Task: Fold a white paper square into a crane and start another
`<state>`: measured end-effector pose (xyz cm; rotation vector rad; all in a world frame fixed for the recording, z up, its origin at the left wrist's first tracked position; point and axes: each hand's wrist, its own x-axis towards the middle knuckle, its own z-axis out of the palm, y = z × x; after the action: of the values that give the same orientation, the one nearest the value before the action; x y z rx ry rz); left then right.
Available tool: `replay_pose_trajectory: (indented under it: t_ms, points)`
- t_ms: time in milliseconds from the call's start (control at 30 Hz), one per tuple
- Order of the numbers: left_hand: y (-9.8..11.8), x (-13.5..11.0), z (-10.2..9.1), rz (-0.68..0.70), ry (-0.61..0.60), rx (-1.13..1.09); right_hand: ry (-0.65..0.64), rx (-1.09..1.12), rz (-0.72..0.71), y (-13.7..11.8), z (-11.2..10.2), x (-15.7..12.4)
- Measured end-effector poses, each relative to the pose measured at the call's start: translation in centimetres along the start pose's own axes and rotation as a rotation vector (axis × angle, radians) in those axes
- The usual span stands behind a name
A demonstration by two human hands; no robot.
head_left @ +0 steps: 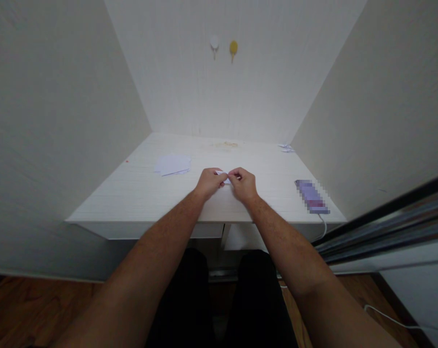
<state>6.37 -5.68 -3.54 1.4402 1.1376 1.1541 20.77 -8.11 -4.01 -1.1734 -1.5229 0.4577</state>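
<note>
Both my hands meet over the middle of the white desk (132, 198), near its front edge. Between them is a small piece of folded white paper (224, 179), partly hidden by my fingers. My left hand (210, 182) grips its left side, thumb on top. My right hand (243, 183) pinches the paper's right part between thumb and fingers. To the left lies a loose stack of white paper sheets (173, 164), their edges not lined up.
A phone (312, 196), blurred out, lies at the right with a white cable (325, 224) running off the front edge. Several small folded papers (286, 148) sit in the back right corner. Walls enclose the desk; two hooks, white (214, 43) and yellow (233, 47), hang at the back.
</note>
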Motion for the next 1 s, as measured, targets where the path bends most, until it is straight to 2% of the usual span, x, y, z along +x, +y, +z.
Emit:
replay_pose_trajectory:
  t_ms: [300,567,800,1000]
  points:
    - [0.44,-0.33,0.15,-0.003,0.031,-0.02,-0.009,-0.033,-0.031,-0.07,-0.11,-0.06]
    - [-0.06,0.02,-0.09,0.02,0.007,-0.032,0.015,0.01,-0.087,0.32,0.02,-0.09]
    - [0.05,0.12,-0.06,0.0,0.011,-0.151,0.007,-0.024,-0.059,0.4,0.02,-0.03]
    - [0.17,0.27,-0.1,-0.031,-0.004,-0.276,0.013,-0.016,-0.119,0.49,0.04,0.0]
